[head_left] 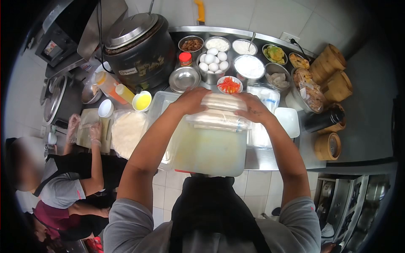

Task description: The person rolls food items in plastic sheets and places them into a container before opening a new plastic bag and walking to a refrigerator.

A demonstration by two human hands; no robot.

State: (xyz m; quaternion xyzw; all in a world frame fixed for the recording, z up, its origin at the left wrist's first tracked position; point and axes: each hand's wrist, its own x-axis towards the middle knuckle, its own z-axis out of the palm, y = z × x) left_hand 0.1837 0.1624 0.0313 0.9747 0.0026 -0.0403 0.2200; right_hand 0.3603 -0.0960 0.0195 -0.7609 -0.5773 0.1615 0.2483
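Worked at a steel surface (261, 160) crammed full along a tiled wall (236, 12), above a tiled floor (255, 185), with another person (67, 185) off to the left in plastic gloves (96, 131). Had left grip (195, 101) and right grip (255, 108) both about half open, curled around opposite ends of some plastic-wrapped white rolls (221, 120) at the far end of a white cutting board (211, 152). Couldn't tell whether resting on it or lifted. Counted at least two rolls, around ten eggs (213, 66), one red-lidded jar (185, 60), two squeeze bottles (110, 87), one big black pot (141, 63), at least four bamboo steamers (338, 84).
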